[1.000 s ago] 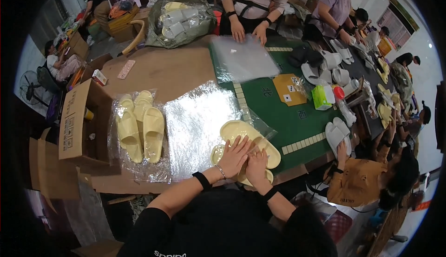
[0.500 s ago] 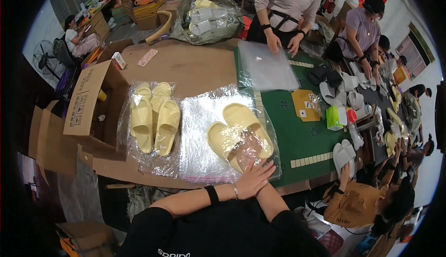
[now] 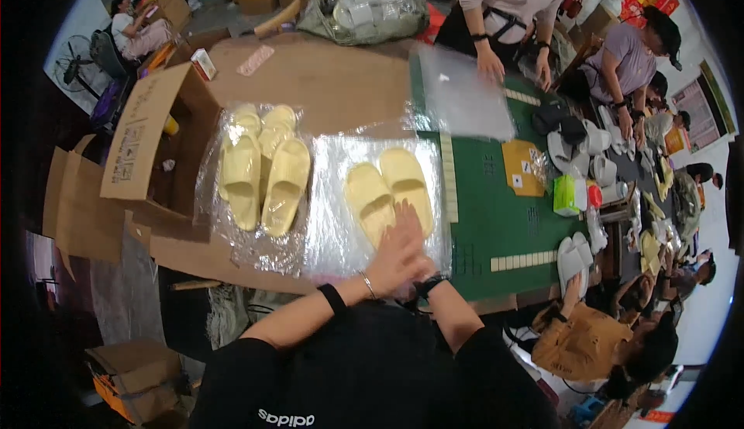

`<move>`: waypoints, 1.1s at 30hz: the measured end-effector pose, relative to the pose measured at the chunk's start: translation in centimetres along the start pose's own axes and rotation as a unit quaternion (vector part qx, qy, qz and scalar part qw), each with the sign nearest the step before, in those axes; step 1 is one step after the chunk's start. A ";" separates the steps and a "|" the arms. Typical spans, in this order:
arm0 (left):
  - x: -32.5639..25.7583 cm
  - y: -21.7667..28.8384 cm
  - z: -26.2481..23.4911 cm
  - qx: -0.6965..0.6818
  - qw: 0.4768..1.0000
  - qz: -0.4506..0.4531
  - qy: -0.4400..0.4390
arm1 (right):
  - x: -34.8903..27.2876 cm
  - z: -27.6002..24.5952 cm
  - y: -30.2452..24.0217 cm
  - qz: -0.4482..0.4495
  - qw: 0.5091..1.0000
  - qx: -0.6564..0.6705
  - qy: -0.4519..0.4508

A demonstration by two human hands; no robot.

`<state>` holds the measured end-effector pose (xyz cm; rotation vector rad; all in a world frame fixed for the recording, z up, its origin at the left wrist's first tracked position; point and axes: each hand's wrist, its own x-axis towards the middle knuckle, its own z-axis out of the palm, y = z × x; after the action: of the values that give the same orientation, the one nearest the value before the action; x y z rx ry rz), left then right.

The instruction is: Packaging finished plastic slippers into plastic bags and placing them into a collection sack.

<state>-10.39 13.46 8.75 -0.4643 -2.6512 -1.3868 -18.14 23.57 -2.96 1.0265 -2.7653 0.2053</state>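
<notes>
A pair of pale yellow slippers [image 3: 386, 189] lies side by side, toes away from me, on or inside a clear plastic bag [image 3: 337, 223] spread on the table. My left hand [image 3: 399, 244] rests flat, fingers stretched, on the heel of the right slipper and the plastic. My right hand [image 3: 425, 265] sits just under and behind it at the bag's near edge, mostly covered, its black watch showing. I cannot tell whether it grips the plastic.
Two more yellow pairs in a clear bag [image 3: 260, 169] lie to the left, beside an open cardboard box [image 3: 143, 146]. A green mat [image 3: 496, 212] covers the table's right part. A person opposite holds a clear bag [image 3: 465, 103]. Other people sit at the right with white slippers [image 3: 573, 254].
The slippers went from under my hands at the bag's right edge to lying side by side on the plastic. My hands drew back to the near edge, then came forward onto the heels.
</notes>
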 end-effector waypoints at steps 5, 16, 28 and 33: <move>-4.7 -10.4 1.0 0.077 0.918 -0.304 0.244 | -9.3 -7.1 1.4 0.075 0.869 0.427 -0.239; -4.6 -14.5 2.6 -0.036 0.845 -0.490 0.208 | -5.7 -7.8 6.8 0.452 0.794 0.391 0.110; -7.7 -22.4 8.8 0.183 0.962 -0.157 -0.129 | -3.5 -5.1 3.7 0.284 0.874 0.384 0.088; -4.3 -16.2 5.9 -0.472 0.662 -0.554 0.180 | -2.8 -8.7 2.5 0.319 0.693 0.645 0.045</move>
<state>-11.26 8.67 -8.39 1.5034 -1.5028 -2.6570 -16.64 28.89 4.76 -0.0050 -2.4430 2.3943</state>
